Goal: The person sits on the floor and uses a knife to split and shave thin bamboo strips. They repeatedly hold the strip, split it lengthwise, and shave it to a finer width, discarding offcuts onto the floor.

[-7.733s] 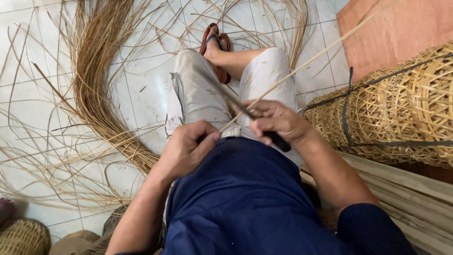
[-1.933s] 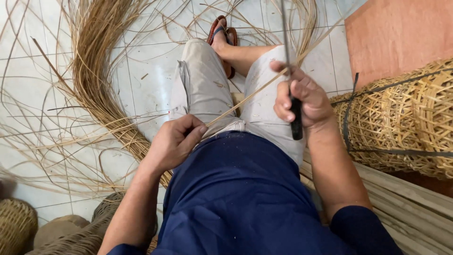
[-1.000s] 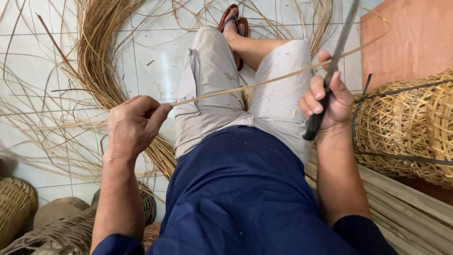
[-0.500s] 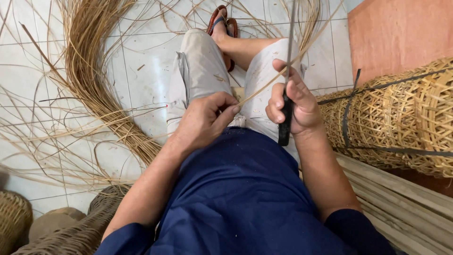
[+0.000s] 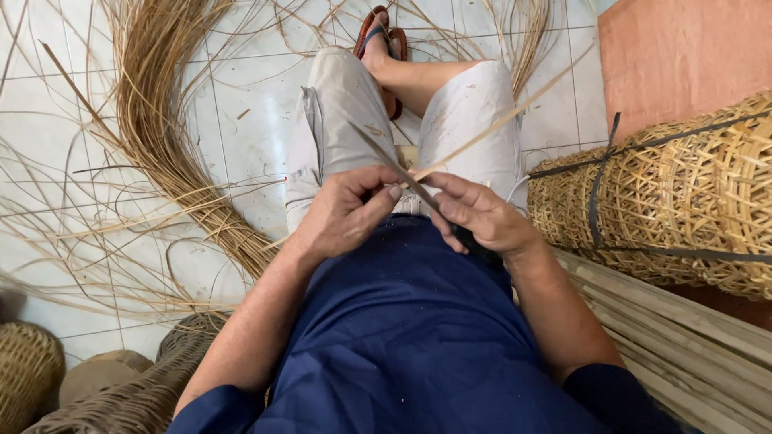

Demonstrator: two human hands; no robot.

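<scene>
Seated person shaving a rattan strip with a knife over the lap.

The left hand (image 5: 347,210) pinches the strip (image 5: 482,133) at the blade; the right hand (image 5: 481,215) is clenched on the knife (image 5: 402,174). Most strands (image 5: 165,137) seem unworked. Woven baskets (image 5: 683,193) crowd the right; the tiled floor (image 5: 257,88) leaves room left.

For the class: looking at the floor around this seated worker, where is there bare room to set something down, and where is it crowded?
Bare tile lies between the cane bundle and the knee. Left of the bundle, loose strands criss-cross the floor. To the right, the woven roll and the slats fill the space. Baskets crowd the lower left.
</scene>
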